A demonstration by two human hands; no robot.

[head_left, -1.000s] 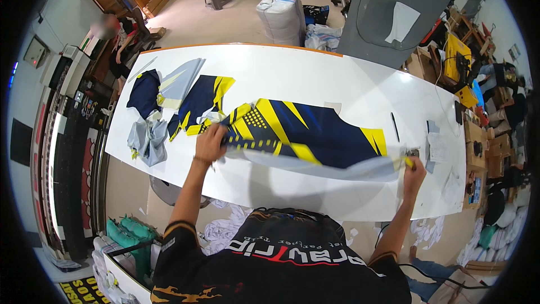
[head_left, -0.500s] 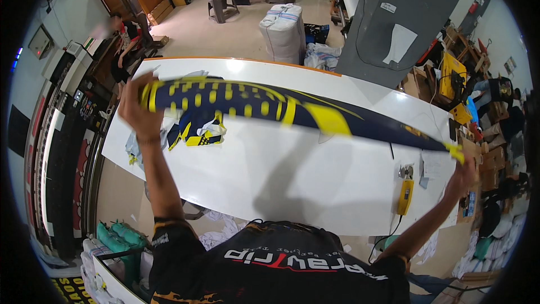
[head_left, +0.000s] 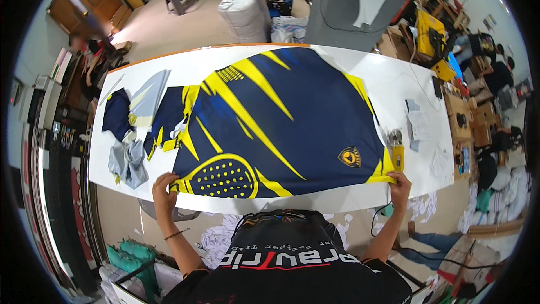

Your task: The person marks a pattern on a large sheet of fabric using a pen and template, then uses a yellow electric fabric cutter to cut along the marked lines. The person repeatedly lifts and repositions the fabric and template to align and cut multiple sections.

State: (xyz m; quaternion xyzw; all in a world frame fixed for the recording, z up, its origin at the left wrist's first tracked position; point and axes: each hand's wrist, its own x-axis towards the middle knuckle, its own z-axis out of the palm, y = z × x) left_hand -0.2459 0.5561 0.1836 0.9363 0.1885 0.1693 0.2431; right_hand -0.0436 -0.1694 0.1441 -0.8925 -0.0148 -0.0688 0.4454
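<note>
A large navy panel of fabric (head_left: 287, 129) with yellow streaks, a dotted racket motif and a small badge lies spread across the white table (head_left: 427, 166). My left hand (head_left: 167, 183) pinches its near left corner at the table's front edge, and my right hand (head_left: 397, 181) pinches the near right corner. Beside that right corner sits a yellow corded power tool (head_left: 397, 155), its metal head partly behind the fabric. To the left are folded navy-and-yellow pieces (head_left: 166, 110), a crumpled navy piece (head_left: 116, 114) and pale grey pieces (head_left: 149, 93).
A co-worker (head_left: 93, 65) sits beyond the table's left end; people (head_left: 495, 84) are among boxes on the right. Behind the table stand a wrapped white bale (head_left: 242, 14) and a grey pillar (head_left: 365, 34). Long machines (head_left: 53, 163) run along the left wall.
The panel was lifted and stretched in the air between my hands; it now lies opened out flat. My hands have come down and closer together at the table's front edge.
</note>
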